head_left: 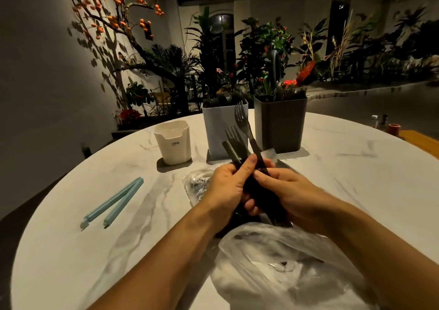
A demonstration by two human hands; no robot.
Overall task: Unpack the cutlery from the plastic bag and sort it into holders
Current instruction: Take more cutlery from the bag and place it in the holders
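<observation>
1. a bundle of dark cutlery (259, 191) is gripped by the left hand (225, 188), with the fingers (249, 205) curled round the handles and the thumb laid across them.
2. one fork (243, 122) is pinched at its handle by the right hand (292, 195), and its tines are raised in front of the holders.
3. a second fork (234, 136) is seen standing out of the bundle, just left of the first one.
4. the clear plastic bag (285, 267) is spread on the white marble bench (356, 167), under and below both hands; some dark cutlery is seen inside it.
5. three holders are placed behind the hands: a small white holder (173, 143) at the left, a pale blue holder (218, 129) in the middle, and a dark grey holder (280, 124) at the right.
6. cutlery is seen in the pale blue and the dark grey holder.
7. a light blue bag clip (114, 203) is laid open on the bench, well apart to the left.
</observation>
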